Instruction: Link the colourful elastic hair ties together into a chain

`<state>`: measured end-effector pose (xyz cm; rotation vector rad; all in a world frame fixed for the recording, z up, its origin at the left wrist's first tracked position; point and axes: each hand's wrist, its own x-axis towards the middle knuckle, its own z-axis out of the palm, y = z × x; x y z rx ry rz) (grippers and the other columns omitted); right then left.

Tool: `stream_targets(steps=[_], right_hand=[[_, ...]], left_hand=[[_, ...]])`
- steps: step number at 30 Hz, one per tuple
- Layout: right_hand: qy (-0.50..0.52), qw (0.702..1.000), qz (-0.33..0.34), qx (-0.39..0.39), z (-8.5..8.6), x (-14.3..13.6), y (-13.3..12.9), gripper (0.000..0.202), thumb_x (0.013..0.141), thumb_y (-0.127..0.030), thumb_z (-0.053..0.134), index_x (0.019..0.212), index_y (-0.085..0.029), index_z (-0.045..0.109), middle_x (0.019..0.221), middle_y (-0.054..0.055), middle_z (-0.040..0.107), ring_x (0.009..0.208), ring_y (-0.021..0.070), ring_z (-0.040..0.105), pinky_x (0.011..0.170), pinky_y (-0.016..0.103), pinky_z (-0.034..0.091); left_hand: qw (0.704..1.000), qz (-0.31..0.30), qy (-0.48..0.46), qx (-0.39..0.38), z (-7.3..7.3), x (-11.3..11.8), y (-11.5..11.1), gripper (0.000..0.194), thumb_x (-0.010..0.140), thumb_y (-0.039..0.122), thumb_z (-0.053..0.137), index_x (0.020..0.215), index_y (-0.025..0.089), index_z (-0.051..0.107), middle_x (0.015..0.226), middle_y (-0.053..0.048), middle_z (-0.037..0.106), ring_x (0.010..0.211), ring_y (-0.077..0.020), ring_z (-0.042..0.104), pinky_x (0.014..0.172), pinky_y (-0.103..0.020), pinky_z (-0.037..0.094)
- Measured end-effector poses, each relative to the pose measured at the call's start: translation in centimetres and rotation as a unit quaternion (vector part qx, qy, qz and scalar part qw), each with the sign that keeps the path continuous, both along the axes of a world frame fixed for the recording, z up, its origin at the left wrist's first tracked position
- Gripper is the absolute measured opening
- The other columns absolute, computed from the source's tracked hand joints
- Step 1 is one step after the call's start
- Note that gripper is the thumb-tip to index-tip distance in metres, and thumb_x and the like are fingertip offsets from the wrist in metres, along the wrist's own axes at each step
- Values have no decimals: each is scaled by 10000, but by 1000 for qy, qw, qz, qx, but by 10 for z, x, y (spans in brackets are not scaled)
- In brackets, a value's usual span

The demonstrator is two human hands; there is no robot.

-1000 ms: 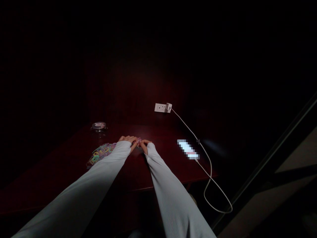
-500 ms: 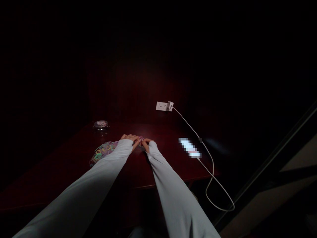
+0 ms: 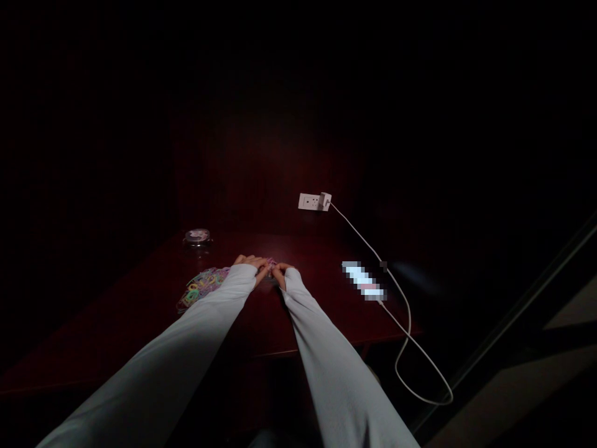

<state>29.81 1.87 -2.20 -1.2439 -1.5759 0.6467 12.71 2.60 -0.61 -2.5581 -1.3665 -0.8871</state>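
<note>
Round, clear-lidded container [image 3: 198, 236], at the rear left of the dark red tabletop [image 3: 329, 305]. Loose pile of thin, multicoloured bands [image 3: 203, 286], beside the left sleeve. Left hand [image 3: 252, 261], fingertips closed on a small pink-purple bundle [image 3: 271, 262], which sits between both hands. Right hand [image 3: 283, 269], fingertips pinching same. White rectangular wall socket [image 3: 308, 201]. Bright, pixelated rectangle [image 3: 364, 280], white cable [image 3: 409, 311] attached.
</note>
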Motion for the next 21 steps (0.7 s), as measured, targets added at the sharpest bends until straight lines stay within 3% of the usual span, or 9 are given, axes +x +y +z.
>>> stream_targets(steps=[8,16,21], right_hand=[[19,1000,17,10,-8,-1,10,324,879,-443,620,661,-209,674,644,-16,628,665,148,550,682,237,431],[21,1000,21,-2,-5,-4,10,318,891,-424,617,651,-217,645,643,-24,597,637,143,500,658,241,413],[-5,1000,17,3,-4,-2,5,303,904,-424,622,699,-210,686,661,-25,612,641,142,510,658,241,421]], left_hand=[[1000,-10,-16,-6,-12,-2,21,218,1006,315,532,894,249,706,913,-22,782,933,-208,664,850,-361,362],[999,-17,-34,32,-8,-2,8,264,1029,302,489,877,244,698,891,-16,767,903,-202,652,857,-361,355],[999,-17,-29,17,-11,-3,16,255,1019,322,511,871,246,704,877,-16,768,899,-201,654,844,-354,357]])
